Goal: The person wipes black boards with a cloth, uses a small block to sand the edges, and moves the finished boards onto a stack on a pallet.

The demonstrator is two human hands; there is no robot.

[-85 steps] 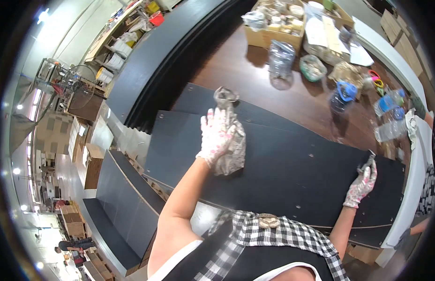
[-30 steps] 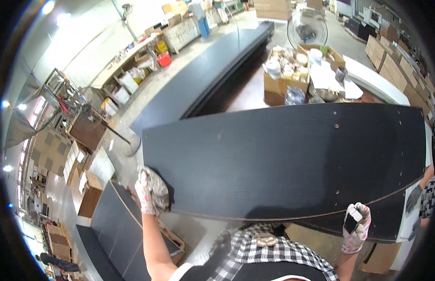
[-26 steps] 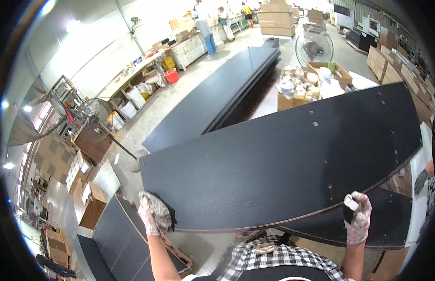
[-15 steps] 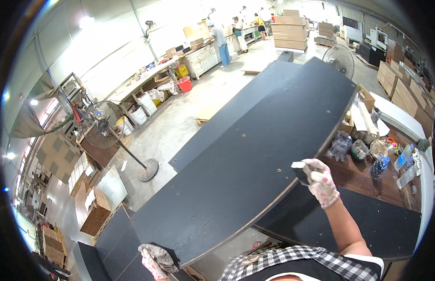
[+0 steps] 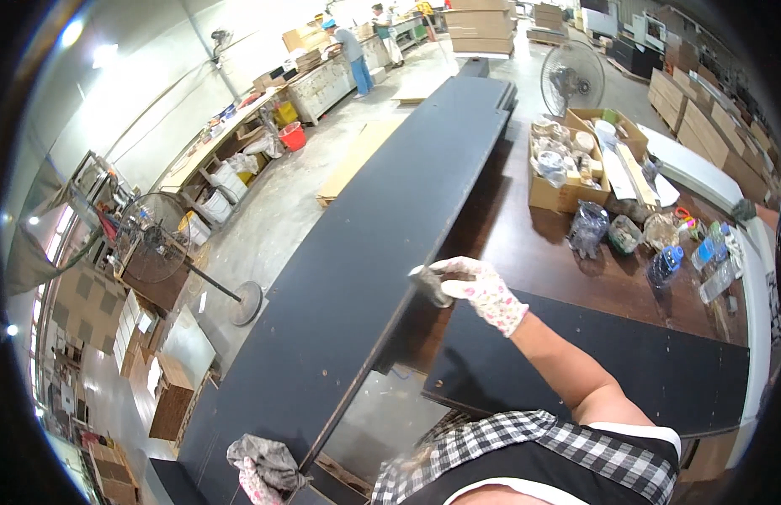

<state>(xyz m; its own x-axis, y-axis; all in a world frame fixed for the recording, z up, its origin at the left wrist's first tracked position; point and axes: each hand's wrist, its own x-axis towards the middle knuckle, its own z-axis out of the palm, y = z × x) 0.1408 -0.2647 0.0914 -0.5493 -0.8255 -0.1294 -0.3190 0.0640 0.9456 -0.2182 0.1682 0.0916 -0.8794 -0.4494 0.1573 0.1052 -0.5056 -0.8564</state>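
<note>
A long black board (image 5: 348,227) stretches from near my left side to the far middle. My right hand (image 5: 483,296), in a white glove with pink spots, is closed on a small grey block (image 5: 431,287) that looks like a sanding sponge. The block is at the board's right edge. At the board's near end my left hand (image 5: 252,488), gloved alike, is closed on a crumpled grey rag (image 5: 268,461). The rag hides most of its fingers. A second black board (image 5: 592,362) lies to the right, under my right forearm.
On the brown table (image 5: 508,227) stand a cardboard box of cups (image 5: 567,168), plastic bags (image 5: 589,227) and bottles (image 5: 665,268). Floor fans stand at left (image 5: 155,236) and far right (image 5: 571,80). Another person's gloved hand (image 5: 744,210) shows at the right edge. People work along a far bench.
The long board has swung left and tilted, uncovering the brown table and the box of cups. My right hand has moved left with the block. The left still holds the rag.
</note>
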